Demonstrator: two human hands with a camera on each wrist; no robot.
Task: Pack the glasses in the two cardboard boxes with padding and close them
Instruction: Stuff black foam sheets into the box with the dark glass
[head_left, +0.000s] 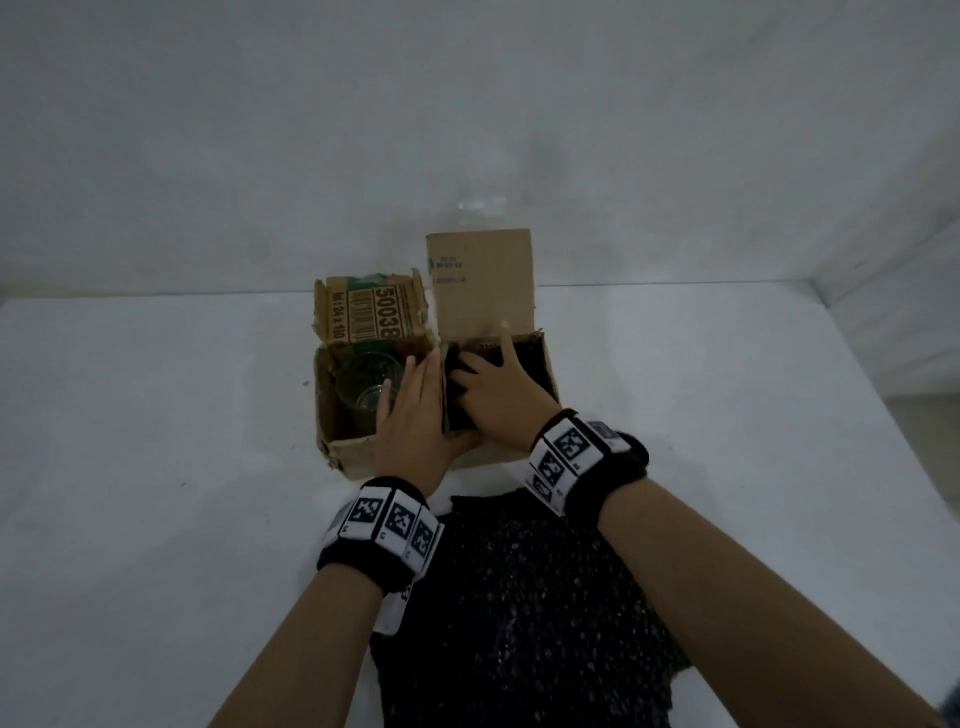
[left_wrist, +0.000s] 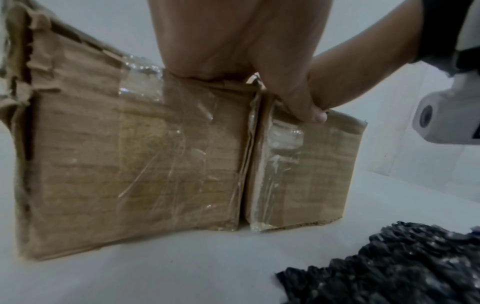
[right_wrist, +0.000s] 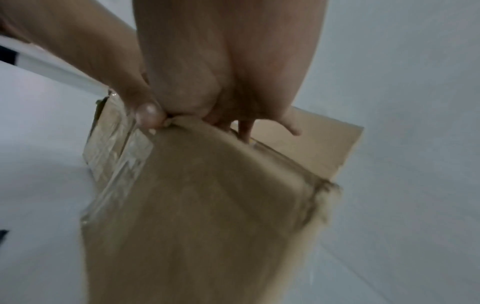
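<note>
Our right hand's fingers spread straight and reach down into the right cardboard box, pressing on the black padding that lines it; they curl round nothing. Our left hand lies flat along the seam where the two boxes touch, fingers extended over the left cardboard box's near right rim, its thumb resting on the right box's front edge.

We count two boxes, side by side and touching, both open with their rear flaps standing up. We count one glass, clear, inside the left box just beside our left fingertips. One sheet of black bubble wrap lies on the white table in front of the boxes, between our forearms. The tabletop runs bare left and right of the boxes; a wall stands close behind them.
</note>
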